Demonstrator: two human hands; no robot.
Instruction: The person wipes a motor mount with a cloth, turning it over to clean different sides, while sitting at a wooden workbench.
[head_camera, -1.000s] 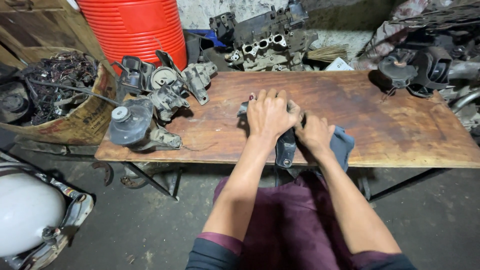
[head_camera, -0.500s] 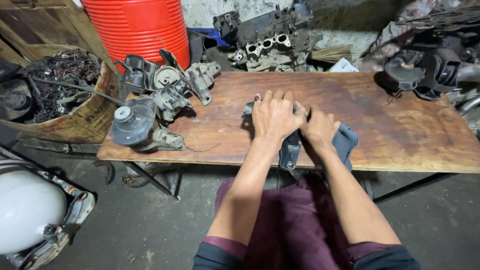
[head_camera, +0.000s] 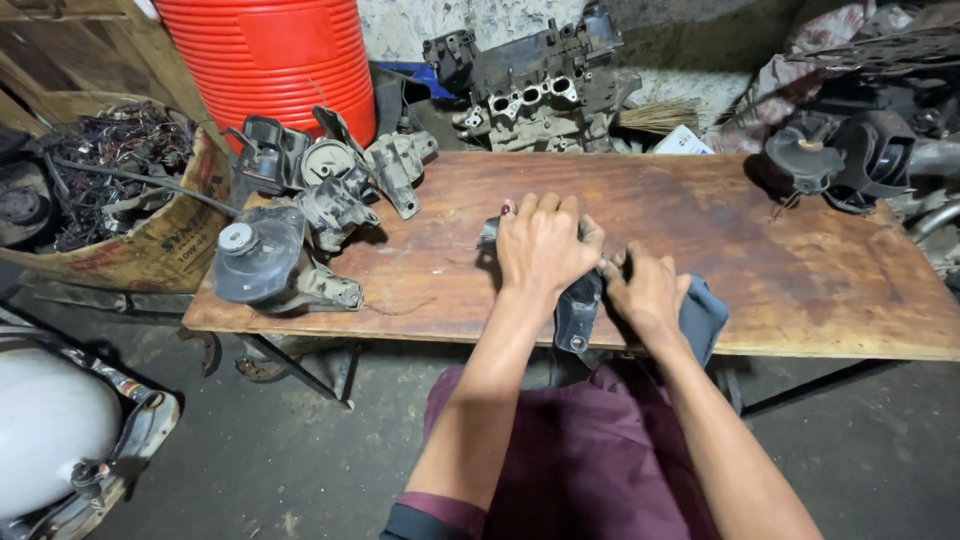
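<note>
Dark metal, greasy and dull, makes up the engine bracket (head_camera: 576, 312) that lies near the front edge of the wooden desk (head_camera: 800, 270), its long axis running roughly from the far side of the desk toward the person, tilted a little to the left at the far end. Its near end, with a round bolt hole, points back at the person and hangs slightly over the desk's edge; the far end sticks out beyond the fingers as a small grey tip. The left hand (head_camera: 540, 245) lies flat over the upper part of the bracket, its grip closed down on it with fingers spread forward. The right hand (head_camera: 648, 290) sits just beside it, its grip bunched on a blue-grey cloth (head_camera: 702, 315) pressed against the bracket's right side. Well apart on the left of the desk stands a cluster of engine mounts (head_camera: 300, 215), and another dark mount (head_camera: 835, 155) rests at the far right corner. Behind the desk are a red barrel (head_camera: 270, 55) and a bare cylinder head (head_camera: 535, 90).
</note>
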